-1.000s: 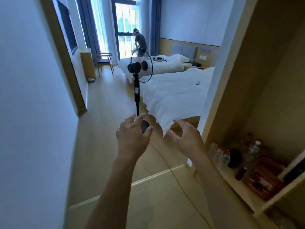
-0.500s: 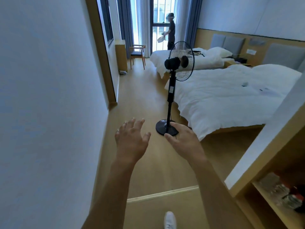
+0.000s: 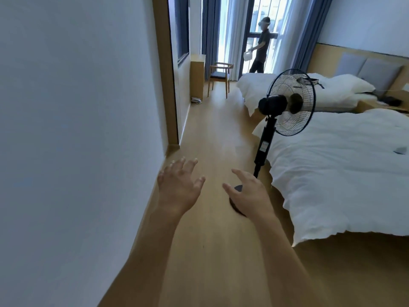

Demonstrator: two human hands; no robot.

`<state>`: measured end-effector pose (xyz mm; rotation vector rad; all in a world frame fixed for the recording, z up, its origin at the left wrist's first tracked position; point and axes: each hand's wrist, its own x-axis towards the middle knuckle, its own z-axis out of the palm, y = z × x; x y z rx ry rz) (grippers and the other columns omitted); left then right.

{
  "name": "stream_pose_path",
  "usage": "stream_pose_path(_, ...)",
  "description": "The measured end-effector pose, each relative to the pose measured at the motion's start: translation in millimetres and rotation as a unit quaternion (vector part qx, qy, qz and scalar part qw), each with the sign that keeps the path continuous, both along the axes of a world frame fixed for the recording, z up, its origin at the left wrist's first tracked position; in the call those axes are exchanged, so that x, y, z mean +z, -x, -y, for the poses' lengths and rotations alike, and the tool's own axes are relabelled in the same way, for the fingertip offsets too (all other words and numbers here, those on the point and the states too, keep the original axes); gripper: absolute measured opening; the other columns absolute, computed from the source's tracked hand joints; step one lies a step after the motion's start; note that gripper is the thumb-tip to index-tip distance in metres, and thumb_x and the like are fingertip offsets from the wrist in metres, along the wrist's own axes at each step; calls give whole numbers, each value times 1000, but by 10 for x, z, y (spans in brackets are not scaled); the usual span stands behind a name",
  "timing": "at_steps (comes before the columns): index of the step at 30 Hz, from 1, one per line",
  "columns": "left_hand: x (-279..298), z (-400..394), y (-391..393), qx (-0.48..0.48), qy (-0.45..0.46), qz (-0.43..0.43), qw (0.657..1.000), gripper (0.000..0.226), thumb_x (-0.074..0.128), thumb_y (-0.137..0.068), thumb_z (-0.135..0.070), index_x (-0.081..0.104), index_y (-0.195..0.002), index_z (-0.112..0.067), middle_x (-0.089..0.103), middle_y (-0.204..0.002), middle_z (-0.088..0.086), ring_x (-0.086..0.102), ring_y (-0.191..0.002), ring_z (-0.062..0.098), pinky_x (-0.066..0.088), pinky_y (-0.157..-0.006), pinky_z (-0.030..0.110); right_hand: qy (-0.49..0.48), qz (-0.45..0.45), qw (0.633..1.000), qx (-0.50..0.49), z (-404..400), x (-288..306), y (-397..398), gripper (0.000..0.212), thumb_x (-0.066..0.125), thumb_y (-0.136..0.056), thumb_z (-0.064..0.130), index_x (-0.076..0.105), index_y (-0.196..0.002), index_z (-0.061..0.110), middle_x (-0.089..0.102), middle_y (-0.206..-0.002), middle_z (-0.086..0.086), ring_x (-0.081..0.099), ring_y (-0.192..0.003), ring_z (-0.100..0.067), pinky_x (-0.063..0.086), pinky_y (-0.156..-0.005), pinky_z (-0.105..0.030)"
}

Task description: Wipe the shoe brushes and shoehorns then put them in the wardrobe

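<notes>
My left hand [image 3: 178,188] is stretched out in front of me over the wooden floor, fingers spread and holding nothing. My right hand [image 3: 249,194] is beside it, fingers relaxed and empty, in front of the base of a black pedestal fan [image 3: 285,103]. No shoe brush, shoehorn or cloth shows in the head view. The wardrobe is out of view.
A white wall [image 3: 77,140] runs close on my left. Two white beds [image 3: 345,165] fill the right side, with the fan at the near bed's corner. A wooden chair [image 3: 219,77] and a cabinet [image 3: 197,76] stand far back, where another person [image 3: 261,47] walks by the window.
My view has swung left and moved forward into the room; the wooden shelf unit on the right has left the frame. Both hands stay raised and empty. The far person has stepped towards the window.
</notes>
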<state>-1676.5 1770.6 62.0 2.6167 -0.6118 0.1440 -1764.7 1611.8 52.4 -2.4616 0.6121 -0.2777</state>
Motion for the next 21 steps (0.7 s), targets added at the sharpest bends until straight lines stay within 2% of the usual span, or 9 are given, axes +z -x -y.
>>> stream_pose_path(6, -144, 438, -1055, 13, 7, -22, 1000, 55, 45, -95, -51, 34, -147, -36, 28, -158, -2, 22, -146, 23, 20, -118, 46, 6, -21, 1000, 23, 408, -170, -1085, 57, 54, -96, 48, 41, -148, 27, 46, -150, -1, 40, -139, -20, 35, -113, -39)
stream_pose_path(13, -345, 952, -2554, -19, 18, -36, 999, 55, 44, -96, -51, 32, -148, -37, 27, -159, -3, 22, -146, 23, 20, -118, 47, -1, -25, 1000, 6, 833, -369, -2513, 58, 54, -97, 48, 39, -149, 28, 41, -154, 1, 32, -144, -18, 28, -118, -38)
stream_pose_path(21, -76, 1577, -4608, -82, 9, -20, 996, 54, 45, -96, -49, 32, -147, -36, 28, -158, -3, 20, -147, 23, 20, -117, 49, 7, -32, 998, -49, 1337, -189, -4382, 57, 53, -97, 50, 40, -148, 29, 44, -152, 3, 37, -141, -17, 33, -116, -39)
